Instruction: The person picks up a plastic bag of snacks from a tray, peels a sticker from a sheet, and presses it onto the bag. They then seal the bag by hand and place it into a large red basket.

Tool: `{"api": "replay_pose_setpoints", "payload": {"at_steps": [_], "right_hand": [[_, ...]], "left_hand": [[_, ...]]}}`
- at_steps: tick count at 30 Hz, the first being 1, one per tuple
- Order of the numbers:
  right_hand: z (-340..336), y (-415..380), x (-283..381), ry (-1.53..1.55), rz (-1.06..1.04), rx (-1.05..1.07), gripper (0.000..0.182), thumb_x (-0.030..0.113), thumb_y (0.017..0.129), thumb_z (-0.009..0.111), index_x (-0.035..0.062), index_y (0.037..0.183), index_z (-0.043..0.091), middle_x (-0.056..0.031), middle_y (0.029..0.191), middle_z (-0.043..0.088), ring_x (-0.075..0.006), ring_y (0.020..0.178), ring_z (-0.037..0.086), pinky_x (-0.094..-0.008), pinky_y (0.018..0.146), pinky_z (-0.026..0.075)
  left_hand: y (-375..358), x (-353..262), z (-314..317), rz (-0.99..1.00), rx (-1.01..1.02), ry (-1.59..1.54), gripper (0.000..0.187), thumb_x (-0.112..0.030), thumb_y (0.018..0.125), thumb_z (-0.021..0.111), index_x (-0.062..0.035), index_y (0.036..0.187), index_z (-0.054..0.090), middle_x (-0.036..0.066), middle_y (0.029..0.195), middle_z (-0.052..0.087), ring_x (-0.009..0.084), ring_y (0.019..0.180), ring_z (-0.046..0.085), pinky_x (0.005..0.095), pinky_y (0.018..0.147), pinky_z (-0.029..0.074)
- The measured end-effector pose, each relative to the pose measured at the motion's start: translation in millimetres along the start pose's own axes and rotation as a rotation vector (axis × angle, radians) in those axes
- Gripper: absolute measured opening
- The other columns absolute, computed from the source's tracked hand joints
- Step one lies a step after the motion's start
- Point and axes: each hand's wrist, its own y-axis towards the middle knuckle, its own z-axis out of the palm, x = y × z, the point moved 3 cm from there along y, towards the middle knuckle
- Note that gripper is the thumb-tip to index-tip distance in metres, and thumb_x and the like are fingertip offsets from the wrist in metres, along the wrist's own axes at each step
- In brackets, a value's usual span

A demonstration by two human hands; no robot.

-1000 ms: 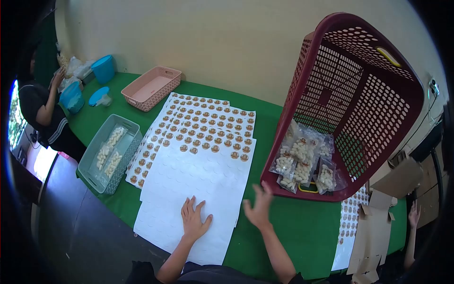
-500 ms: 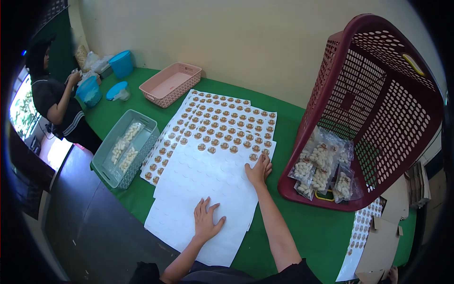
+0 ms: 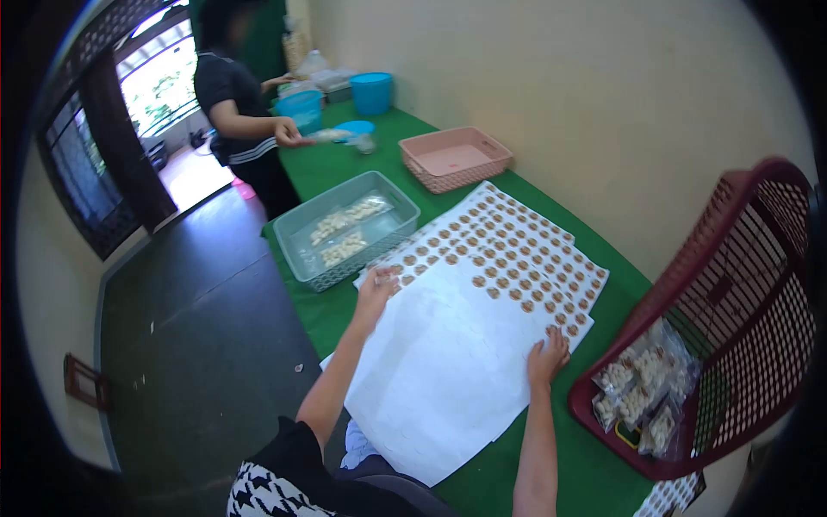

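Observation:
Sheets of round brown-printed stickers (image 3: 517, 250) lie in a stack on the green table, the lower part of the top sheet (image 3: 431, 370) blank white. Near the stack's left edge, beside the pale green basket (image 3: 293, 226), is my left hand (image 3: 376, 293), its fingers apart and slightly bent. My right hand (image 3: 549, 355) rests on the right edge of the top sheet, by the last stickers, thumb apart from the fingers. Neither hand shows anything in its grasp. Inside the green basket are clear packets of white pieces (image 3: 345, 248).
A maroon basket (image 3: 594, 388) lies tipped on the right with several filled packets (image 3: 642, 379) inside. Behind the sheets stands a pink basket (image 3: 457, 159). At the table's far end, a co-worker (image 3: 237, 103) holds a clear packet (image 3: 332, 135) near blue tubs (image 3: 370, 93).
My view has swung left. My left hand has moved from the blank lower sheet up to the stack's left edge. The co-worker's arm is now stretched out over the table.

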Motion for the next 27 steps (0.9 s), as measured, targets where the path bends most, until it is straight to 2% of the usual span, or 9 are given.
{"api": "replay_pose_setpoints", "payload": {"at_steps": [4, 7, 9, 10, 12, 16, 20, 23, 27], "right_hand": [[-3, 0, 2, 0.066, -0.034, -0.016, 0.04, 0.008, 0.071, 0.049, 0.0031, 0.111, 0.044, -0.0103, 0.115, 0.044, -0.0278, 0.111, 0.034, -0.0412, 0.093, 0.023], [-12, -1, 10, 0.078, -0.024, -0.03, 0.044, 0.006, 0.07, 0.049, 0.0013, 0.113, 0.041, -0.0128, 0.114, 0.042, -0.0284, 0.11, 0.033, -0.0407, 0.092, 0.025], [-16, -2, 14, 0.119, -0.08, -0.118, 0.049, 0.004, 0.067, 0.048, -0.0025, 0.114, 0.037, -0.0154, 0.114, 0.04, -0.0309, 0.109, 0.033, -0.0412, 0.092, 0.025], [-16, -3, 15, 0.118, -0.083, -0.124, 0.049, 0.004, 0.067, 0.048, -0.0025, 0.114, 0.037, -0.0154, 0.114, 0.04, -0.0309, 0.109, 0.033, -0.0412, 0.092, 0.025], [-18, -3, 18, 0.144, -0.114, -0.163, 0.053, 0.002, 0.066, 0.048, -0.0044, 0.116, 0.032, -0.0182, 0.117, 0.035, -0.0326, 0.108, 0.032, -0.0417, 0.093, 0.025], [-17, -3, 15, 0.164, -0.111, -0.133, 0.053, 0.002, 0.065, 0.048, -0.0049, 0.115, 0.032, -0.0188, 0.116, 0.035, -0.0329, 0.108, 0.033, -0.0418, 0.093, 0.024], [-15, -3, 16, 0.146, -0.123, -0.096, 0.054, 0.001, 0.066, 0.049, -0.0033, 0.116, 0.031, -0.019, 0.117, 0.033, -0.0321, 0.109, 0.032, -0.04, 0.094, 0.024], [-16, -4, 18, 0.136, -0.12, -0.104, 0.052, 0.001, 0.065, 0.049, -0.004, 0.114, 0.032, -0.0187, 0.114, 0.035, -0.0321, 0.108, 0.033, -0.0405, 0.093, 0.026], [-17, -5, 19, 0.138, -0.131, -0.129, 0.051, 0.002, 0.065, 0.048, -0.004, 0.114, 0.032, -0.0179, 0.112, 0.036, -0.0314, 0.105, 0.036, -0.0407, 0.09, 0.029]], "left_hand": [[57, -41, -54, 0.296, -0.213, 0.246, 0.021, -0.017, 0.077, 0.053, -0.0049, 0.094, 0.051, 0.003, 0.079, 0.053, 0.0103, 0.065, 0.05, 0.0254, 0.057, 0.042], [105, -26, -98, 0.3, -0.26, 0.337, 0.025, -0.02, 0.073, 0.056, -0.0049, 0.093, 0.052, 0.005, 0.08, 0.055, 0.0168, 0.07, 0.055, 0.0285, 0.06, 0.043], [143, 7, -129, 0.157, -0.157, 0.804, 0.034, -0.024, 0.067, 0.062, -0.0072, 0.095, 0.054, 0.01, 0.101, 0.052, 0.0239, 0.088, 0.054, 0.0314, 0.072, 0.043], [146, 16, -140, 0.162, -0.157, 0.799, 0.034, -0.024, 0.067, 0.062, -0.0072, 0.095, 0.054, 0.01, 0.101, 0.052, 0.0239, 0.088, 0.054, 0.0314, 0.072, 0.043], [144, 36, -151, 0.02, -0.164, 1.176, 0.052, -0.028, 0.06, 0.068, -0.0116, 0.107, 0.05, 0.011, 0.122, 0.036, 0.0276, 0.103, 0.045, 0.0359, 0.084, 0.039], [127, 23, -145, -0.056, -0.239, 1.223, 0.074, -0.03, 0.059, 0.069, -0.0202, 0.123, 0.034, 0.01, 0.131, 0.023, 0.0303, 0.112, 0.037, 0.0421, 0.089, 0.035], [138, 22, -139, -0.089, -0.2, 1.193, 0.071, -0.027, 0.062, 0.067, -0.022, 0.124, 0.032, 0.008, 0.134, 0.017, 0.0305, 0.114, 0.035, 0.0421, 0.09, 0.034], [152, 33, -141, -0.018, -0.322, 1.015, 0.038, -0.018, 0.064, 0.063, -0.0107, 0.101, 0.056, 0.017, 0.101, 0.054, 0.0281, 0.09, 0.054, 0.0361, 0.076, 0.044], [159, 35, -140, 0.183, -0.488, 0.984, 0.018, -0.017, 0.063, 0.063, -0.005, 0.077, 0.064, 0.017, 0.071, 0.059, 0.0279, 0.071, 0.059, 0.033, 0.065, 0.047]]}}
